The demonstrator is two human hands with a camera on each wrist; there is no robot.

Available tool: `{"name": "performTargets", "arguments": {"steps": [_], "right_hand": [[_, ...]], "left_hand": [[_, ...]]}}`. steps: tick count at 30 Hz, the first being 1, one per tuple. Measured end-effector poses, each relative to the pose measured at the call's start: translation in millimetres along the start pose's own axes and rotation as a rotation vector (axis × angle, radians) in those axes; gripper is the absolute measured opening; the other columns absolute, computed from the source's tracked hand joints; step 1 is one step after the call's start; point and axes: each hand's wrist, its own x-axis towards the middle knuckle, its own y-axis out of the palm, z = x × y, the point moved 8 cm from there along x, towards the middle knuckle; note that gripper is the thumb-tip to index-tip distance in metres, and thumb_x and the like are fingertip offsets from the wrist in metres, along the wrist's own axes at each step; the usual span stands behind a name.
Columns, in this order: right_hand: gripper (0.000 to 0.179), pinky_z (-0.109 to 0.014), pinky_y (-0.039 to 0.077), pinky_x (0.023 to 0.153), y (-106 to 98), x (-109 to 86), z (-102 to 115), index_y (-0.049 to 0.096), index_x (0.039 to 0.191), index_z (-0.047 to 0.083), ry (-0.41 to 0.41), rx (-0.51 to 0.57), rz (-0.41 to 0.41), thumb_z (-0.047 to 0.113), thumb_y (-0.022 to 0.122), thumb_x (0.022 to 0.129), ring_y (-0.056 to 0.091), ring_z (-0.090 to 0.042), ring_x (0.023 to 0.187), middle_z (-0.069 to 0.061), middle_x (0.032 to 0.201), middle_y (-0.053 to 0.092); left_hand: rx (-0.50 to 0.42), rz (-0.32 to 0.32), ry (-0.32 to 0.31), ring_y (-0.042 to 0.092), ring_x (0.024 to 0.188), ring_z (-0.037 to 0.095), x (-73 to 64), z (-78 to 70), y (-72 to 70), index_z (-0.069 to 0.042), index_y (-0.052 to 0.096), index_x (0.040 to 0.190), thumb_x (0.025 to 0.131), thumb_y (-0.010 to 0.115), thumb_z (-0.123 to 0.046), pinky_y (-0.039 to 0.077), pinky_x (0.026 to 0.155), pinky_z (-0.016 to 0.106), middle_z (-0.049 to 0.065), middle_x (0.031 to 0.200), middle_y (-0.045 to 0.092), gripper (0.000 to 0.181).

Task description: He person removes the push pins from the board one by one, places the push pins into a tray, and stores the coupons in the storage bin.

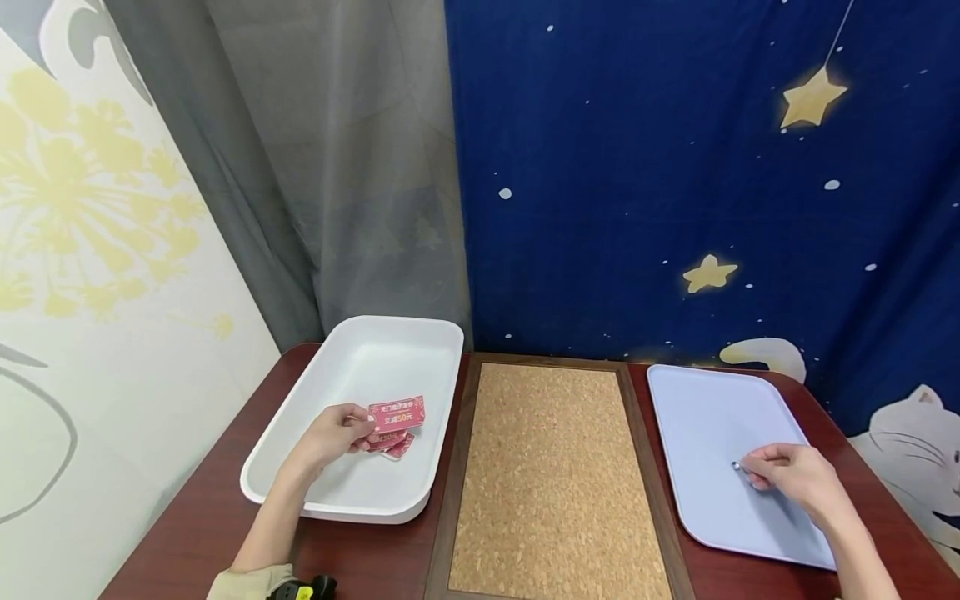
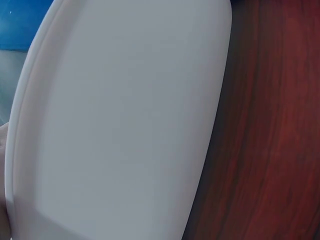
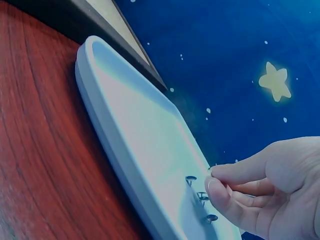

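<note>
My left hand point(image 1: 339, 435) pinches a red printed coupon card point(image 1: 397, 414) by its left end, above the white bin point(image 1: 352, 492). Beneath it, more red cards point(image 1: 400, 447) lie overlapping on the bin's floor. Over the pale blue tray point(image 1: 705, 417), my right hand point(image 1: 798, 477) has thumb and forefinger pinched on a small metal thumbtack point(image 1: 737, 466), mostly covered by the fingertips. Several dark-headed thumbtacks point(image 3: 212, 218) stand in the tray beside those fingers in the right wrist view. Only the bin's outer wall point(image 2: 125, 120) and a sliver of hand appear in the left wrist view.
Between bin and tray lies a cork board point(image 1: 555, 475) with a dark wooden frame point(image 1: 648, 450). All of them sit on a reddish-brown table point(image 1: 360, 554). A grey curtain point(image 1: 367, 167) and a blue starry curtain point(image 1: 600, 208) hang behind its far edge.
</note>
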Motion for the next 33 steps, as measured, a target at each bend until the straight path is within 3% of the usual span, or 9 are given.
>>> {"name": "performTargets", "arguments": {"steps": [8, 25, 33], "right_hand": [[0.029, -0.029, 0.044, 0.064, 3, 1.9, -12, 0.068, 0.1, -0.009, 0.06, -0.026, 0.055, 0.019, 0.067, 0.094, 0.062, -0.014, 0.07, 0.002, 0.074, 0.067], [0.016, -0.024, 0.048, 0.056, 9, -3.4, -5, 0.067, 0.085, -0.006, 0.011, -0.029, 0.009, 0.009, 0.069, 0.089, 0.06, -0.011, 0.061, 0.003, 0.065, 0.063], [0.015, -0.024, 0.049, 0.056, 10, -1.9, -5, 0.066, 0.085, -0.006, 0.01, -0.005, 0.01, 0.007, 0.071, 0.089, 0.06, -0.011, 0.06, 0.003, 0.065, 0.063]], "left_hand": [[0.038, -0.012, -0.041, 0.057, 0.071, 0.018, 0.9, 4.6, -3.5, 0.01, 0.056, 0.106, 0.1, 0.059, -0.006, 0.052, 0.066, 0.03, 0.012, 0.084, 0.064, 0.017], [0.117, -0.02, -0.107, 0.058, 0.069, 0.019, 0.7, 12.7, -2.9, 0.01, 0.057, 0.107, 0.097, 0.063, -0.007, 0.051, 0.064, 0.029, 0.013, 0.082, 0.062, 0.021], [0.11, -0.015, -0.09, 0.059, 0.069, 0.019, 1.5, 14.3, -5.2, 0.011, 0.057, 0.107, 0.098, 0.063, -0.008, 0.052, 0.065, 0.03, 0.014, 0.082, 0.064, 0.022]]}}
